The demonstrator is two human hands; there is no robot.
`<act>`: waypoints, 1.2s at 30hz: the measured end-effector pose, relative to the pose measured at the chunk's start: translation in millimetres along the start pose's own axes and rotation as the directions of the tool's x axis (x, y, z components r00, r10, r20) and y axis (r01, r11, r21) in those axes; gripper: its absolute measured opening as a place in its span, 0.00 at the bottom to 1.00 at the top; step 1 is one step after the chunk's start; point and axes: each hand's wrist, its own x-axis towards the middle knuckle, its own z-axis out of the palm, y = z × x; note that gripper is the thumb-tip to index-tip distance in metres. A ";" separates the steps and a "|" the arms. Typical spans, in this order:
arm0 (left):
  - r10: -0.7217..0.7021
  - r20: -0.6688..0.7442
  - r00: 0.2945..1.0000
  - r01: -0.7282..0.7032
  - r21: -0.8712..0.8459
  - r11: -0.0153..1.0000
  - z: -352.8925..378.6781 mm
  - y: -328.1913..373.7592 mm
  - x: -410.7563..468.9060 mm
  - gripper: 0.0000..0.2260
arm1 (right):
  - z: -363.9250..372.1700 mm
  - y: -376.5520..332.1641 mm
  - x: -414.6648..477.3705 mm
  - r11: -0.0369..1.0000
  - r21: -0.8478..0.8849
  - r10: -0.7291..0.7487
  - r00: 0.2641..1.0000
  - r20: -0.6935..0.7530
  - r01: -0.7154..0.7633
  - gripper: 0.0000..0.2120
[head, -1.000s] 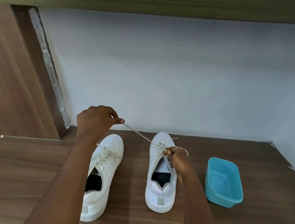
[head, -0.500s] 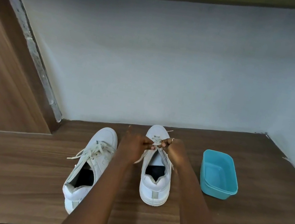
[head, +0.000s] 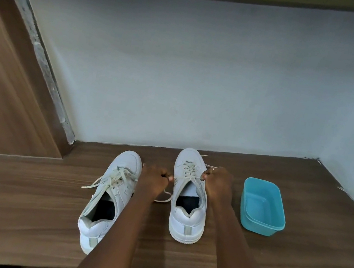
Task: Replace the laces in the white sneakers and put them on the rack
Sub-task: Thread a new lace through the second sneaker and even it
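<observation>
Left hand (head: 154, 180) drawn leftward, right hand (head: 217, 186) opposite, both pinching lace (head: 189, 178), right sneaker (head: 186, 221) toe toward wall (head: 204, 79)

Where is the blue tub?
In the head view, the blue tub sits on the wooden shelf, right of the sneaker being laced, near the right hand.

Your white leather sneakers (head: 184, 222) carry cream laces (head: 116, 176), grey heel strips (head: 187, 230). Turquoise rectangular plastic tub (head: 257, 228); brown wood-grain laminate shelf (head: 17, 200).
</observation>
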 end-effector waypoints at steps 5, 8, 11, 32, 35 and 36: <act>-0.025 0.023 0.999 0.027 -0.076 0.997 6.9 -6.3 -0.9 0.12 | -8.5 0.7 -1.3 0.997 -0.021 0.070 0.994 0.086 -0.068 0.09; -0.042 0.104 0.994 0.072 -0.301 0.951 4.7 -7.0 -1.8 0.14 | -28.7 7.0 -3.5 0.998 -0.062 0.034 0.985 0.172 -0.024 0.08; -0.063 0.107 0.992 0.121 -0.736 0.666 -5.8 1.0 1.8 0.11 | -48.1 12.4 -3.4 0.983 -0.183 0.024 0.988 0.151 0.004 0.08; 0.271 0.023 0.962 -0.210 -0.570 0.795 12.3 47.8 2.3 0.11 | -59.2 -51.1 -8.5 0.942 0.014 -0.336 0.942 -0.002 0.336 0.11; 0.299 0.008 0.954 -0.244 -0.558 0.793 10.6 44.6 0.5 0.12 | -56.1 -55.3 -9.6 0.935 0.094 -0.345 0.938 0.006 0.343 0.09; 0.297 -0.001 0.955 -0.246 -0.562 0.789 10.8 43.2 0.4 0.13 | -54.5 -55.8 -10.6 0.932 0.114 -0.348 0.937 0.010 0.345 0.09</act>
